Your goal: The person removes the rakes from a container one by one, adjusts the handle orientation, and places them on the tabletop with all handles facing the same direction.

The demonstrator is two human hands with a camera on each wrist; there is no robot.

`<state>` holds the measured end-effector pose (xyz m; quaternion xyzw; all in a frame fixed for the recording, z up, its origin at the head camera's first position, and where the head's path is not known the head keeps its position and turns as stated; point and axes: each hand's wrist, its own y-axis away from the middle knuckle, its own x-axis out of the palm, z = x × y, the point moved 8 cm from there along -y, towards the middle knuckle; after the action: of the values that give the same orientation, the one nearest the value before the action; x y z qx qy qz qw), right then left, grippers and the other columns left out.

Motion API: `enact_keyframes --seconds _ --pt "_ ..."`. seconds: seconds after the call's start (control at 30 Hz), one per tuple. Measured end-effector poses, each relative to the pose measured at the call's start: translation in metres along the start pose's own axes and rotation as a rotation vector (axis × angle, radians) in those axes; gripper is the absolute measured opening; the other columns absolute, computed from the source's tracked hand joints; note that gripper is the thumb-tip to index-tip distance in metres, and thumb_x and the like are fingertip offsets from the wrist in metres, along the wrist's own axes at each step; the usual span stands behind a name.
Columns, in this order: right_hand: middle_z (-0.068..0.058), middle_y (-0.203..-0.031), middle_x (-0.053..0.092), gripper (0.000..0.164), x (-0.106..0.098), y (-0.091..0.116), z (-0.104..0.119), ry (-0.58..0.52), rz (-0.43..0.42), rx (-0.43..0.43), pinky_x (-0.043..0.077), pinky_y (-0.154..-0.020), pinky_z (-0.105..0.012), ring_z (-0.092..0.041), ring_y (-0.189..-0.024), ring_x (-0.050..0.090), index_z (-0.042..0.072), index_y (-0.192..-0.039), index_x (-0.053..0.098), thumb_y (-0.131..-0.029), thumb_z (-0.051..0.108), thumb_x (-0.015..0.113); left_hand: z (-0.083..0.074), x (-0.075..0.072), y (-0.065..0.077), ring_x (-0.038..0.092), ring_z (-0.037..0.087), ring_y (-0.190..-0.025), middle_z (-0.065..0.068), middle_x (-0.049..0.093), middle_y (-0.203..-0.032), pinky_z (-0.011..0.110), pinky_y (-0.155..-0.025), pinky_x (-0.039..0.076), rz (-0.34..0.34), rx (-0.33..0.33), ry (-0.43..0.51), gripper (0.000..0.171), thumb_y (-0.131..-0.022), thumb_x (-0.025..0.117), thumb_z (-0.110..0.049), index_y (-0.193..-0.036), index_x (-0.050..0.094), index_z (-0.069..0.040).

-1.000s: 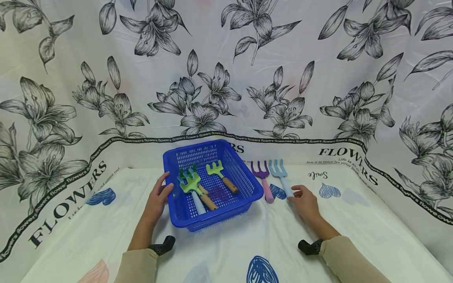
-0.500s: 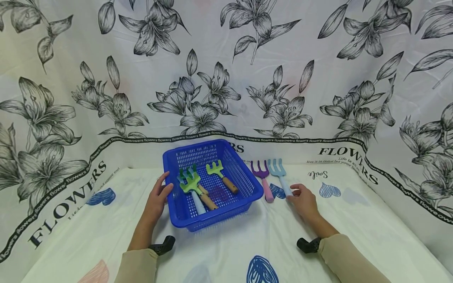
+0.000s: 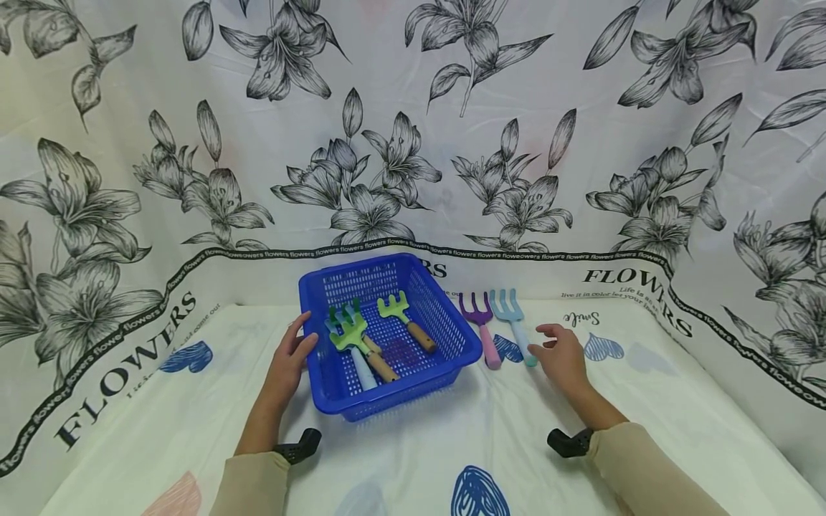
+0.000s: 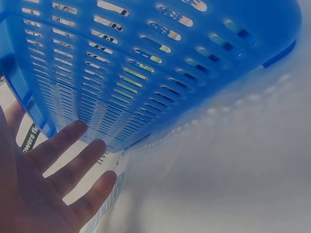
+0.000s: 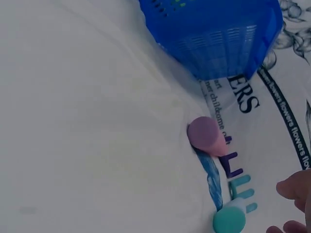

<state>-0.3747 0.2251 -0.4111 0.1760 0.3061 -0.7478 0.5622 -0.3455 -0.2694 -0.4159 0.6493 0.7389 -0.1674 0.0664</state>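
Note:
My left hand [image 3: 287, 358] touches the left rim of a blue plastic basket [image 3: 400, 390] with thumb and index finger; in the left wrist view its other fingers [image 4: 99, 187] stretch out beside the perforated wall. Inside the basket lie several small hand forks, among them a lime-green fork [image 3: 421, 337] with a wooden handle. To the right of the basket, a purple hand fork [image 3: 487, 344] with a pink handle lies beside a light blue hand fork [image 3: 518, 331]. My right hand [image 3: 564, 358] hovers just right of the blue fork's handle end, holding nothing, thumb and fingers apart.
A white cloth [image 3: 413, 459] with printed hearts covers the table. Behind it hangs a flower-printed curtain [image 3: 361, 179] with a black lettered band. Both wrists wear a black camera mount [image 3: 300, 446].
My right hand has let go of the light blue fork's handle and drawn slightly right, exposing its teal end. My left hand and the basket stay in place.

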Motion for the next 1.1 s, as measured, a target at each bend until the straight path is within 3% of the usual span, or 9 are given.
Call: enact_keyframes --seconds 0.13,0.23,0.5,1.1 --pt "-0.022 -0.122 0.055 0.036 -0.007 0.000 0.015 -0.050 -0.072 -0.040 0.051 -0.085 -0.047 -0.034 -0.105 0.059 0.001 -0.123 0.058 -0.089 0.008 0.068 0.001 0.000 -0.001 0.040 0.044 -0.132 0.020 0.032 -0.153 0.061 -0.102 0.036 -0.001 -0.004 0.000 0.063 -0.100 0.044 -0.049 -0.156 0.019 -0.033" --pt "-0.019 -0.122 0.054 0.034 -0.007 0.001 0.029 -0.093 -0.079 -0.060 0.052 -0.086 -0.046 -0.032 -0.105 0.059 0.002 -0.124 0.058 -0.091 0.008 0.066 0.001 -0.001 -0.002 0.040 0.044 -0.132 0.020 0.031 -0.153 0.061 -0.101 0.037 -0.002 -0.002 -0.006 0.064 -0.100 0.044 -0.051 -0.156 0.019 -0.033" --pt "-0.014 -0.132 0.051 0.042 0.003 0.006 0.068 -0.197 -0.021 -0.087 0.053 -0.089 -0.043 -0.030 -0.110 0.060 0.006 -0.132 0.051 -0.093 0.012 0.064 0.000 -0.002 -0.002 0.042 0.044 -0.131 0.021 0.033 -0.151 0.060 -0.101 0.038 0.000 0.003 0.004 0.063 -0.100 0.043 -0.050 -0.156 0.020 -0.032" --pt "-0.012 -0.138 0.048 0.051 0.026 0.021 0.154 -0.378 0.074 -0.289 0.052 -0.090 -0.043 -0.027 -0.112 0.061 0.009 -0.137 0.047 -0.090 0.008 0.068 -0.001 -0.001 -0.001 0.040 0.044 -0.132 0.021 0.032 -0.152 0.061 -0.101 0.037 -0.002 0.004 0.000 0.066 -0.098 0.044 -0.055 -0.155 0.020 -0.034"
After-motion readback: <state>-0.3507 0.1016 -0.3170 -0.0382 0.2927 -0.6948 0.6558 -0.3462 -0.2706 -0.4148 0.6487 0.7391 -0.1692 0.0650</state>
